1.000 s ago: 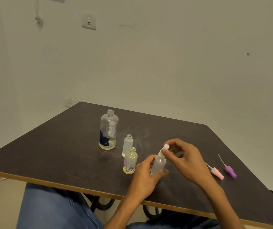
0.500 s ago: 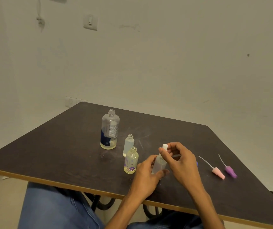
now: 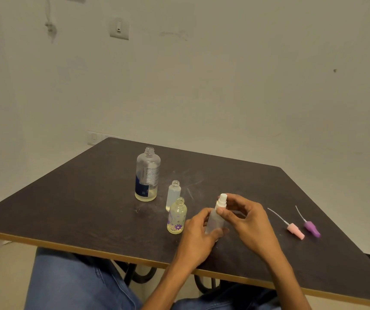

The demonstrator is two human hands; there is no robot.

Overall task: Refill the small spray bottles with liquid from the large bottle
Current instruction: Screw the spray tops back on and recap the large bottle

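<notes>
The left hand grips the body of a frosted spray bottle standing on the desk near its near edge. The right hand pinches the bottle's white spray head. Far left stands the large bottle, uncapped; its dark blue label carries print too small to read.

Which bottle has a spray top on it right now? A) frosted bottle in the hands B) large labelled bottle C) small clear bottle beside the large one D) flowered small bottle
A: the frosted bottle carries a white spray top, with the left hand round its body and the right hand pinching the top; the other three necks are open.
</notes>
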